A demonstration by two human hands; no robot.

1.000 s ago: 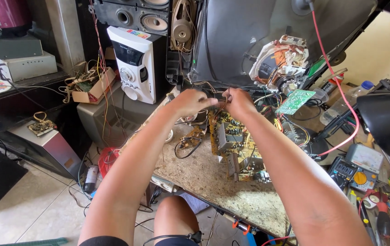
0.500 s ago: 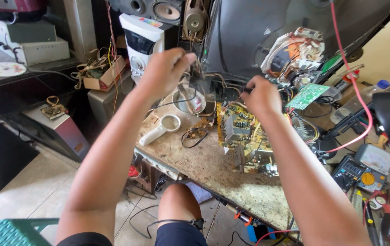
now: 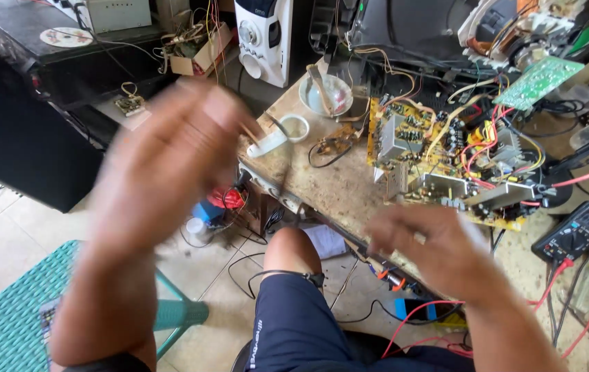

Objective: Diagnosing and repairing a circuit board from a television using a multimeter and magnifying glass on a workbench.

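My left hand point(image 3: 170, 158) is blurred with motion at the left of the workbench point(image 3: 336, 186), fingers spread and holding nothing. My right hand point(image 3: 439, 244) hovers over the bench's near edge, fingers apart and empty, just in front of the yellow circuit board point(image 3: 446, 158) packed with parts and coloured wires. Behind the board stands the dark back of a picture tube point(image 3: 418, 27) with its copper yoke. A small green circuit board point(image 3: 539, 79) hangs off the tube's neck.
A glass bowl point(image 3: 325, 93), a white cup point(image 3: 294, 127) and a small wire coil lie on the bench's left end. A black multimeter point(image 3: 577, 234) with red leads sits right. A teal plastic stool point(image 3: 12, 310) stands on the tiled floor at lower left. My knee point(image 3: 294, 251) is under the bench.
Both hands have pulled back from the circuit board toward me. The left hand swung out to the left, and the view has tilted down toward the floor and my knee.
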